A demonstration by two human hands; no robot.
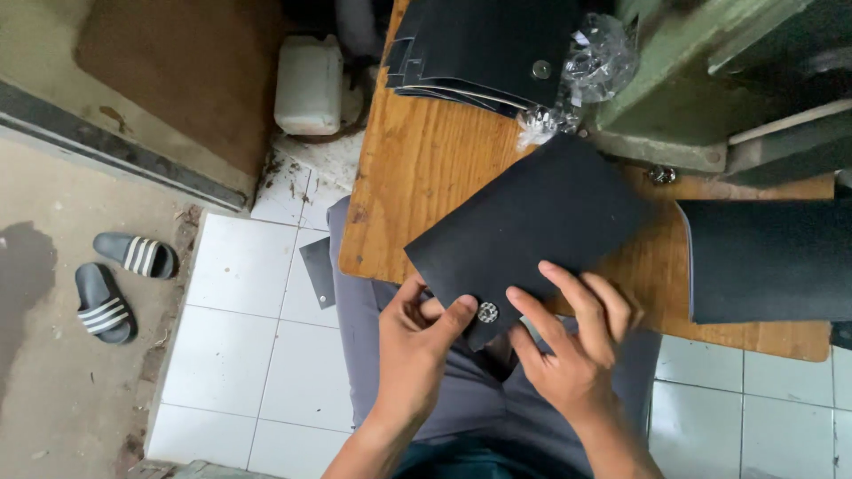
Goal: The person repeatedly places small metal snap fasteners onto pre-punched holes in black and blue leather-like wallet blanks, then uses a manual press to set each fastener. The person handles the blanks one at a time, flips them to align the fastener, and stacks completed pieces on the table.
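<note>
The left hand (415, 341) pinches the near corner of a black leather sheet (532, 226), thumb on top just beside a small round metal snap (487, 311). The right hand (572, 341) lies with fingers spread flat on the same sheet, pressing it rather than gripping it. The sheet rests on a worn wooden table (417, 168), its near corner hanging over the edge above the person's grey trousers. Its long axis runs diagonally, from the near left up toward the far right. Below are white floor tiles, then bare concrete with a pair of striped sandals (120, 279). A green machine (692, 80) at the top right is cut off, and the left fingers under the sheet are hidden.
</note>
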